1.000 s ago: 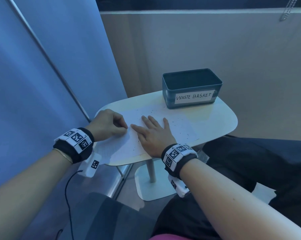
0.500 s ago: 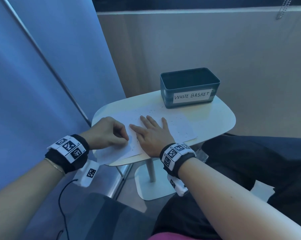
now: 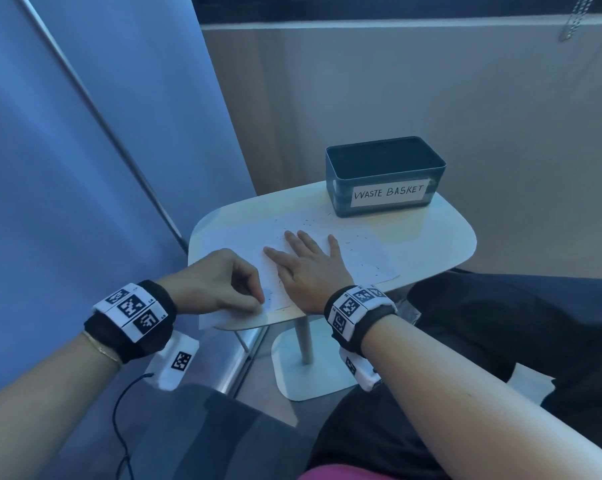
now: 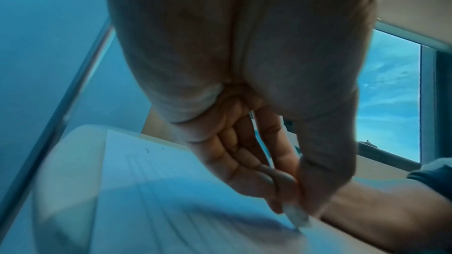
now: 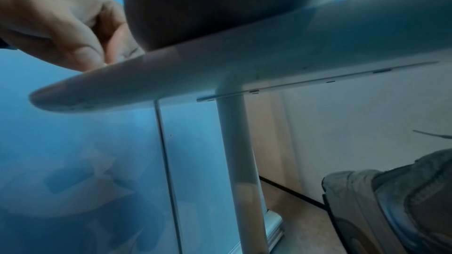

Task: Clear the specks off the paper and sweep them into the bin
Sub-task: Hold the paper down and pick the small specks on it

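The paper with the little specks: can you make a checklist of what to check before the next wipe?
1. Paper held flat by the right hand: ok.
2. Left hand pinching a small white piece, maybe an eraser, tip on the paper: ok.
3. Specks all cleared: not ok, many remain.
4. Waste basket open, at the table's far side: ok.
5. Paper fully on the table: not ok, the near-left corner overhangs.

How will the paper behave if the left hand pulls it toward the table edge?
The paper looks thin and probably floppy: its near corner overhangs the table. It would likely slide easily on the smooth top, but the right hand lies flat on it, so it may buckle instead. The loose specks could scatter.
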